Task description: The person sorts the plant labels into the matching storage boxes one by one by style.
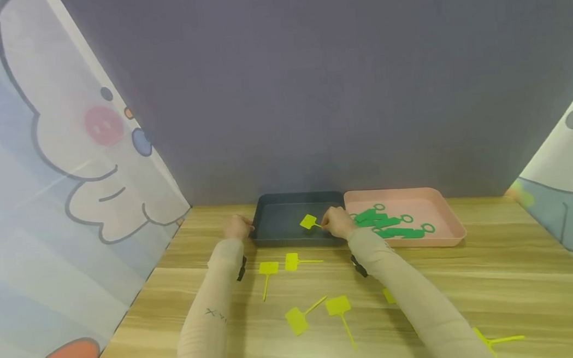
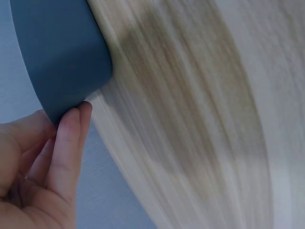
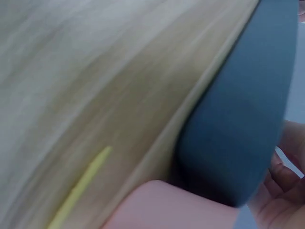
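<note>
A dark blue tray point(image 1: 281, 212) lies at the back of the table. My left hand point(image 1: 237, 227) is at its left end; in the left wrist view the thumb and fingers pinch the tray's rim point(image 2: 59, 57) at a corner. Over the tray's right part, my right hand point(image 1: 338, 223) pinches the thin stem of a yellow plant label point(image 1: 309, 221), its flat head pointing left. In the right wrist view the tray's wall point(image 3: 238, 105) hides the fingertips and the label.
A pink tray point(image 1: 415, 195) adjoins the blue one, holding several green ring-ended tags point(image 1: 392, 222). Several yellow labels point(image 1: 338, 305) lie scattered on the wooden table point(image 1: 177, 317), some partly under the right forearm. A grey panel point(image 1: 310, 90) stands behind, with cartoon-printed sheets point(image 1: 34, 243) at the sides.
</note>
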Demonstrator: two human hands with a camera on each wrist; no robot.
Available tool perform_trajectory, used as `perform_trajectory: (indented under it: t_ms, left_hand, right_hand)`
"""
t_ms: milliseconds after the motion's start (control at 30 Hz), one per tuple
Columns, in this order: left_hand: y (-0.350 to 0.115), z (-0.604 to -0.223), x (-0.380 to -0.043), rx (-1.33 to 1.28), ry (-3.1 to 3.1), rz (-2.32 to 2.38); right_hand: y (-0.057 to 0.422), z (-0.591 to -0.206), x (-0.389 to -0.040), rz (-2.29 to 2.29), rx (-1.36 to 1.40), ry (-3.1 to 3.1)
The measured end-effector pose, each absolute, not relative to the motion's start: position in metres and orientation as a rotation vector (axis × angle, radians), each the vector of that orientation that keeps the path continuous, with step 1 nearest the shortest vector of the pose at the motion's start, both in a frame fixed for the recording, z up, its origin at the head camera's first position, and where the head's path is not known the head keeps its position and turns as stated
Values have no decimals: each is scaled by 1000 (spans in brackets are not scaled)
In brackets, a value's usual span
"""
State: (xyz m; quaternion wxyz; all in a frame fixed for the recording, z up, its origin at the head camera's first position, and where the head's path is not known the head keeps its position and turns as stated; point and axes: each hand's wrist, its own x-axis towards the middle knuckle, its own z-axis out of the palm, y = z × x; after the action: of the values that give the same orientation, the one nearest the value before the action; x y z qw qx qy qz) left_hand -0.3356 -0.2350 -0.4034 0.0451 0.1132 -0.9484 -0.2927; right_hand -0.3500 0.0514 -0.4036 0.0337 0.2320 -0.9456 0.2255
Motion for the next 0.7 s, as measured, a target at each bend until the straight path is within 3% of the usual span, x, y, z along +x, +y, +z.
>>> perform_trajectory:
  t_ms: [700]
  left_hand:
    - [-232,-403,-336,325,-2913,-784]
  right_hand:
    - [53,-420,-352,578,693,-2944]
